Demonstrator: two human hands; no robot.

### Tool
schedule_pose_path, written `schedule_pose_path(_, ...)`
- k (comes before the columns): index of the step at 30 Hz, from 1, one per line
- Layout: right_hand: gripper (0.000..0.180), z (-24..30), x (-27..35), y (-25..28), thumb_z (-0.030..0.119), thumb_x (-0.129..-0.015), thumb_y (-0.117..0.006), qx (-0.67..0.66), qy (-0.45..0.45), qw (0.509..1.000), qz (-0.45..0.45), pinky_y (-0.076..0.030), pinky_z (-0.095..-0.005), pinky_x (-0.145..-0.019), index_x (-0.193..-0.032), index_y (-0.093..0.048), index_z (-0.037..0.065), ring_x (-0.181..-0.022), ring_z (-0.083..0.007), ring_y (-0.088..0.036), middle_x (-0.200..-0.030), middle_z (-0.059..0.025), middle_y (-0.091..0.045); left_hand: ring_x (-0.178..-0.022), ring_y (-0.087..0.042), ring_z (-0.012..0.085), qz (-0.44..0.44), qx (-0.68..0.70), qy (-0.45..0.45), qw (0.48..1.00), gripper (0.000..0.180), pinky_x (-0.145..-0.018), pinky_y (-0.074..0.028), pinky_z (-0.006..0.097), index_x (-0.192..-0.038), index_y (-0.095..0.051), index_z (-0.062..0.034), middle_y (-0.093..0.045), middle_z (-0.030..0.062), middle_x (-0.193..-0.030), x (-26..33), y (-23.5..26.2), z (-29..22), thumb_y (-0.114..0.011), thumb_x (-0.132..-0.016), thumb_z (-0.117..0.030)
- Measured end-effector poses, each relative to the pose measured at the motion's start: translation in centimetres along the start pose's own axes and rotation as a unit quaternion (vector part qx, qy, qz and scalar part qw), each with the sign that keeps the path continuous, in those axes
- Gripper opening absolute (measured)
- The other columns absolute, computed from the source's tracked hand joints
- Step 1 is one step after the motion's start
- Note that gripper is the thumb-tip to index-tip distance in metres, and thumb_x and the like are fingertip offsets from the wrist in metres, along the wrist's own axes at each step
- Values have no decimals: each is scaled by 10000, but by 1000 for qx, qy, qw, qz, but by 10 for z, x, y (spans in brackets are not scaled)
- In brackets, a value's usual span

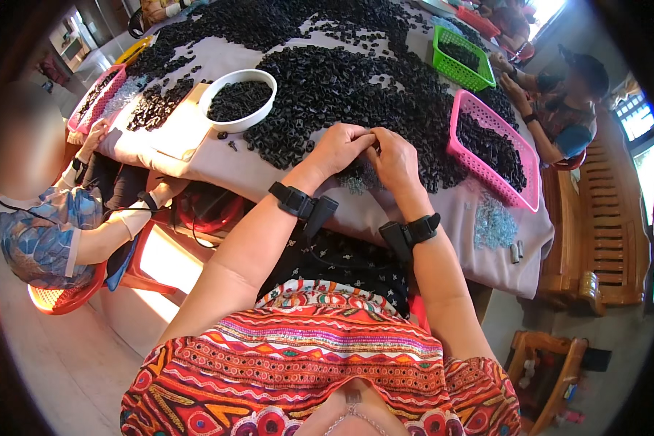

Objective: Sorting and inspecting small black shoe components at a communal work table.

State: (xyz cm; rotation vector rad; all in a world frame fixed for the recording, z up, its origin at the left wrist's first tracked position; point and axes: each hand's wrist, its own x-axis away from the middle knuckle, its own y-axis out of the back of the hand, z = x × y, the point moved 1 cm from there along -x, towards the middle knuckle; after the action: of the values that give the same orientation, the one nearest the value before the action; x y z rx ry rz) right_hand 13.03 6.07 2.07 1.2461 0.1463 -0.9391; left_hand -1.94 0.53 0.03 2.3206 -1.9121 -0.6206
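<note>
Small black pieces (334, 87) lie in a broad, loose heap over the middle and far part of the table, its near edge reaching right up to the person's two hands. Left hand (339, 149) and right hand (396, 156) meet above that edge, fingers curled inward and the tips of the two hands brought together; whether they pinch a piece between them cannot be told, since the fingers hide it. Just below the hands, a few clear bits (356, 182) lie on the pale cloth (407, 214). A dark strap with a box sits around each wrist. To the left of the hands, a round white bowl (257, 120) holds more black pieces, and beside it a pale board (174, 131) lies in bright sunlight. To the right, a pink basket (487, 176) is filled with black pieces, with a patch of clear bits (495, 224) near it, toward the table's edge. Beyond stands a green basket (456, 73), also holding black pieces. At the left, a co-worker in a blue patterned top (40, 236) sits on a red chair (65, 296); another person (578, 109) sits at the right, near a wooden bench (609, 225).
</note>
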Motion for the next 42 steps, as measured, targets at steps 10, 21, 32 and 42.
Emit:
schedule_pose_path(10,284,-12,-7,9,235,-841,-778,-216,-227,947,-69,-454,-262,-577,-994,-687,13,-603,-85,-533,-660,-25,-609,-607,-568,106,-270,51,-21,961,345,-591,-462,279,-837,-682,-11,-641,50,-669,-5,14,2,-570,-987,-301)
schedule_pose_path(21,242,-22,1,3,222,-842,-760,-191,-187,963,-20,-445,-279,-561,-976,-695,31,-581,-99,-530,-639,-40,-604,-775,-674,268,-246,-94,-69,962,144,-706,-530,358,-966,-677,-30,-694,141,-857,1,4,3,-649,-888,-148)
schedule_pose_path(32,340,-22,6,7,278,-822,-755,-154,-193,969,29,-490,-330,-641,-1033,-682,21,-636,-200,-611,-711,-94,-650,-879,-650,287,-329,-188,-103,920,166,-802,-512,386,-1012,-668,-45,-697,109,-932,-1,8,-5,-674,-860,-111)
schedule_pose_path(42,338,-20,6,7,262,-793,-781,-166,-189,968,18,-491,-337,-628,-1009,-692,18,-630,-196,-608,-698,-91,-639,-1144,-542,348,-331,-390,-52,858,362,-957,-445,451,-1122,-625,-71,-620,109,-1181,-19,27,14,-738,-795,-179)
